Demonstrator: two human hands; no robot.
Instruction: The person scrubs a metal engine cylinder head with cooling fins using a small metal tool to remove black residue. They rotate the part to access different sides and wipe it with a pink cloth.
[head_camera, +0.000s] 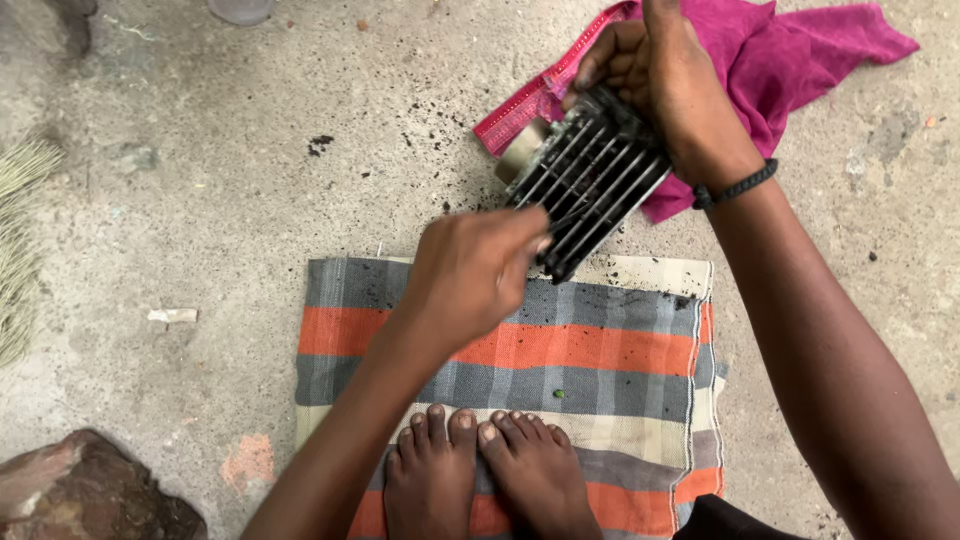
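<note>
Right hand clamped over the far end of a dark finned metal block, fingers curled round its top edge, a black braided wristband on the wrist. Block held up off the ground, tilted, fins running in parallel slats, a pale round stub poking out of its left side. Left hand closed up tight against the block's near corner, fingertips pinched at the fins; whether something thin sits between those fingers, impossible to tell, slightly blurred there.

Just below the block, a folded striped cloth spread flat on the ground, grey, orange and cream bands, dusted with black grit along its top edge. Two bare feet planted on the near part of that cloth, toes pointing up towards the block. Behind the block, a magenta rag crumpled on the ground, with a pink ribbed strip running out from under it on the left.

All round, rough grey concrete floor, black specks scattered near the block. Reddish-brown rock at the bottom left corner. Pale bristly fibres at the left edge. Small scrap of pale litter left of the cloth.
</note>
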